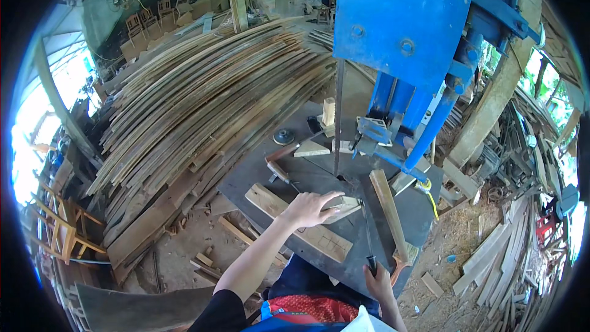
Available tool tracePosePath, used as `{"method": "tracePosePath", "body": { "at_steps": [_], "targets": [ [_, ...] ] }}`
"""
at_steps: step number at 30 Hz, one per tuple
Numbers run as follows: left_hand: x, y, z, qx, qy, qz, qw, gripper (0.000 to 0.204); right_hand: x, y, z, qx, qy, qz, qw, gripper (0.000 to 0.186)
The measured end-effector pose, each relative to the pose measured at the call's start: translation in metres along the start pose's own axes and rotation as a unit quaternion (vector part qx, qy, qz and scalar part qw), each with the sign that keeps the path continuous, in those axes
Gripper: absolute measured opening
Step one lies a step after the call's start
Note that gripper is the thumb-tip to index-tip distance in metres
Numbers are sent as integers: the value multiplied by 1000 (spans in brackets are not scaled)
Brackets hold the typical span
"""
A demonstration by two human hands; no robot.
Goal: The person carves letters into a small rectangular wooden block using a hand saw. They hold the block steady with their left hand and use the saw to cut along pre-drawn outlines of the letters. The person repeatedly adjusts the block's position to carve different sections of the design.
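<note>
We see the left hand point(307, 210) with its fingers clamped on a small, pale wooden block point(346, 208), which is over the dark grey, flat counter point(243, 178), between a long, light-brown wooden board point(326, 243) and a narrow wooden bar point(387, 209). The right hand point(379, 283) has its fingers wrapped around the black handle point(371, 263) of a long, thin metal tool point(367, 227), whose far end is at the block's right edge. Beyond them, we notice a large blue metal machine point(399, 18).
</note>
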State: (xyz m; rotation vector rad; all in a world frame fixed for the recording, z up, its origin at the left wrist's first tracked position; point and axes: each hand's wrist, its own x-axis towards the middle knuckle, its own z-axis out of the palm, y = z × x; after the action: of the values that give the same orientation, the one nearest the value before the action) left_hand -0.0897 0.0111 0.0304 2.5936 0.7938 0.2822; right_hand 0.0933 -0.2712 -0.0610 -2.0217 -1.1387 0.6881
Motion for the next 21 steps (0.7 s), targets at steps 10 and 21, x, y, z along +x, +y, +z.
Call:
{"method": "tracePosePath", "body": {
  "at_steps": [10, 21],
  "targets": [
    [8, 11, 6, 45, 93, 38, 994, 44, -8, -11, 12, 7, 1, 8, 1000, 31],
    [10, 10, 13, 44, 110, 8, 993, 46, -13, -15, 19, 21, -20, 53, 998, 31]
  ]
}}
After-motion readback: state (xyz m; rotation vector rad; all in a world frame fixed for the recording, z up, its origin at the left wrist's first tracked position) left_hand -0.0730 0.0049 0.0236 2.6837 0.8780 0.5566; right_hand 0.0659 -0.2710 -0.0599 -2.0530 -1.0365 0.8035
